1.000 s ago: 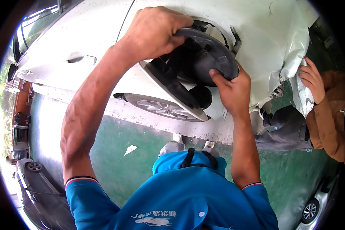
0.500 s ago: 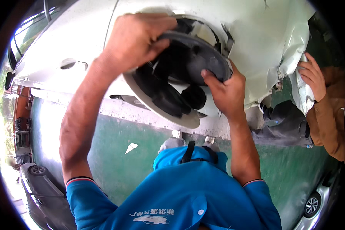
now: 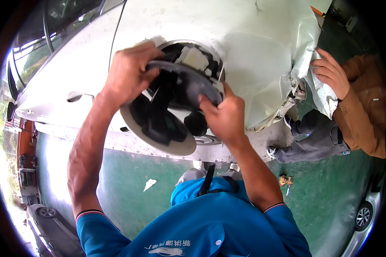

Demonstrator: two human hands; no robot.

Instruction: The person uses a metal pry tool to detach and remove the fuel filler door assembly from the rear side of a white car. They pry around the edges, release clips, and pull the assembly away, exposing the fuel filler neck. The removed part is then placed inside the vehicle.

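Observation:
Both my hands grip a round black plastic fuel filler housing [image 3: 191,85] in front of a round opening [image 3: 208,60] in the white car body. My left hand [image 3: 133,70] pinches its left rim, fingers partly hidden and a little blurred. On the other side my right hand [image 3: 225,111] wraps the rim, thumb on the dark outer face. A fuel flap [image 3: 184,147] with a pale round edge and black inner side hangs open below, joined to the housing. Pale and dark parts show inside the opening. I cannot tell whether the housing is fully detached.
The car's side panel [image 3: 261,51] is dented and torn at its right end. There a person in brown grips the torn metal with a hand [image 3: 332,73]. A yellow-orange power tool [image 3: 286,182] and a white scrap [image 3: 149,184] lie on the green floor.
The view has shifted, so car and hands sit further left and lower. Both hands still grip the housing. The power tool on the floor has come into sight beside my right arm.

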